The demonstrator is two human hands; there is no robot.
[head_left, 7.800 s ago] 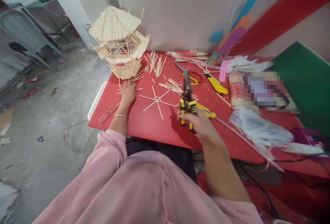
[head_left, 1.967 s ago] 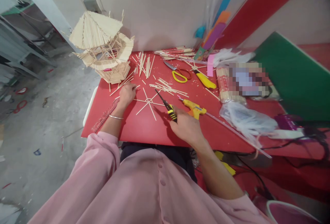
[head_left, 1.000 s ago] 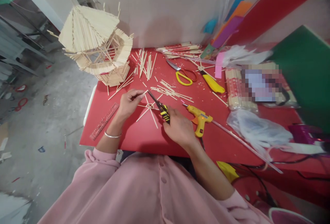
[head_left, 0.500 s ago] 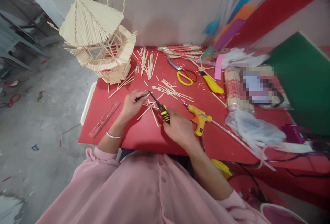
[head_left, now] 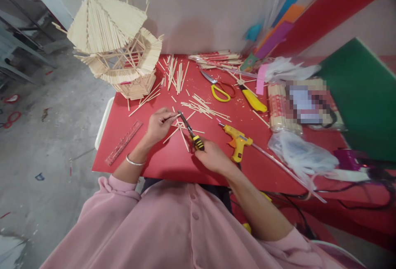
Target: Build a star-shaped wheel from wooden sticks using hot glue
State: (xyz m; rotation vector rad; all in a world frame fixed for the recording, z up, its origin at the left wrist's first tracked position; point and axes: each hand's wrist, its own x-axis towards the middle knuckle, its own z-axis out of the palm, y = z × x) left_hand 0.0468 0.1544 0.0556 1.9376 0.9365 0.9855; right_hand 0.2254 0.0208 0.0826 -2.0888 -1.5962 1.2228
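My left hand (head_left: 158,127) pinches a short thin wooden stick (head_left: 176,115) above the red tabletop. In my right hand (head_left: 213,156) are long-nosed pliers (head_left: 197,140) with black and yellow handles. Their jaws meet the free end of the stick; whether they are closed on it I cannot tell. Just beneath lies a star-shaped piece made of crossed sticks (head_left: 180,125), partly covered by the pliers. Beyond both hands is a loose pile of cut sticks (head_left: 204,107). A yellow glue gun (head_left: 237,140) lies to the right of my right hand.
A wooden stick pagoda model (head_left: 108,25) stands at the back left. A clear ruler (head_left: 123,143) lies at left. Yellow-and-red-handled scissors (head_left: 220,94) and a yellow-handled tool (head_left: 254,100) lie farther back. Bundled sticks (head_left: 276,106) and a plastic bag (head_left: 301,153) are at right.
The pliers have turned slightly, and their jaws are now at the end of the stick. My right hand has shifted a little down and left. The view has moved slightly.
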